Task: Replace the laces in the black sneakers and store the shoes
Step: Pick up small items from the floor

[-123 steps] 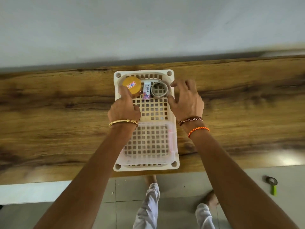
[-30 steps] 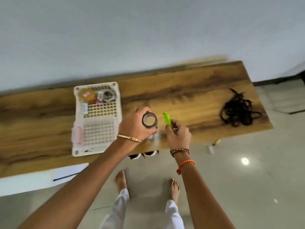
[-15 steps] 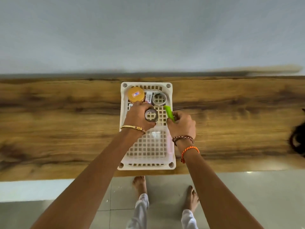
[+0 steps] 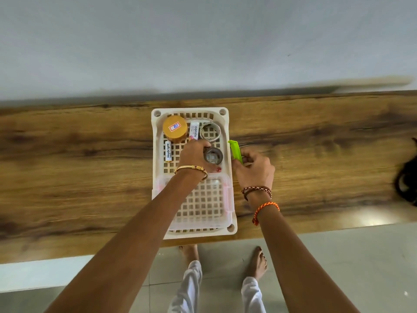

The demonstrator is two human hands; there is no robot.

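Basket [image 4: 227, 134] on table [image 4: 90, 177]; jar [image 4: 175, 130], tube [image 4: 194, 130] in back

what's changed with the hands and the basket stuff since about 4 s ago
The left hand now holds a tape roll over the basket; the right hand has picked up the green cutter from the floor. The yellow-lidded jar and the other roll stayed put.

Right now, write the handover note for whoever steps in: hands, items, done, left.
Left hand grips a tape roll low over the white basket. Right hand holds a green cutter beside the basket's right rim. Basket sits on the wooden table, holding a jar, tube, battery and second roll. Black laces lie at the table's right edge. No sneakers in view. Left: drop both tools in; lacing status cannot be judged.
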